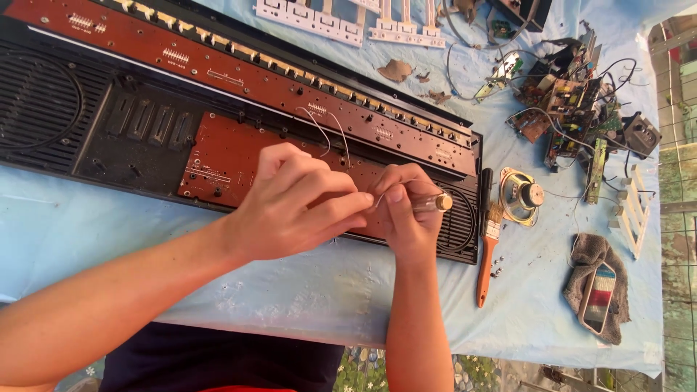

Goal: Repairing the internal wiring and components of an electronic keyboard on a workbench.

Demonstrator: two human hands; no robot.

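Note:
An opened black keyboard casing [65,109] lies across the table with brown circuit boards [239,65] exposed. My left hand [290,207] rests over the lower brown board [221,156], fingertips pinched on a thin white wire [323,131]. My right hand [406,214] grips a screwdriver with a clear handle [433,202], lying sideways over the casing's right end. The two hands touch at the fingertips. The screwdriver's tip is hidden behind the fingers.
A paintbrush with an orange handle [486,254] lies right of the casing beside a small round speaker [521,196]. Loose circuit boards and wires [570,101] pile at the upper right. A grey rag [595,287] holds a flat object. White key strips [348,25] lie at the top. A light blue sheet [305,290] covers the table.

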